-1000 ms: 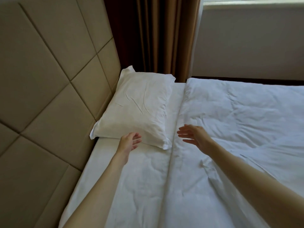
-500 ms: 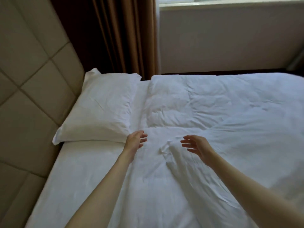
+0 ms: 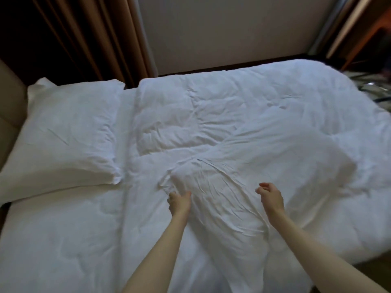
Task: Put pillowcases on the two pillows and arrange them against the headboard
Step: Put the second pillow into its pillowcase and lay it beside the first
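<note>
A white cased pillow [image 3: 63, 140] leans against the beige headboard [image 3: 10, 106] at the far left. A second white pillow [image 3: 243, 182], in wrinkled fabric, lies across the duvet [image 3: 232, 106] in the middle of the bed. My left hand [image 3: 179, 200] is at this pillow's near left corner. Its fingertips press into the fabric and are partly hidden, so the grip is unclear. My right hand [image 3: 269, 195] hovers just above the pillow's middle with its fingers loosely curled and nothing in them.
The white sheet [image 3: 63, 240] covers the near left of the bed. Brown curtains [image 3: 84, 39] and a pale wall [image 3: 232, 28] stand behind the bed. Dark furniture [image 3: 364, 39] is at the far right, past the bed's edge.
My view has swung right, away from the headboard pillow. Both hands have moved right and down onto the second pillow on the duvet; my left hand now touches its corner.
</note>
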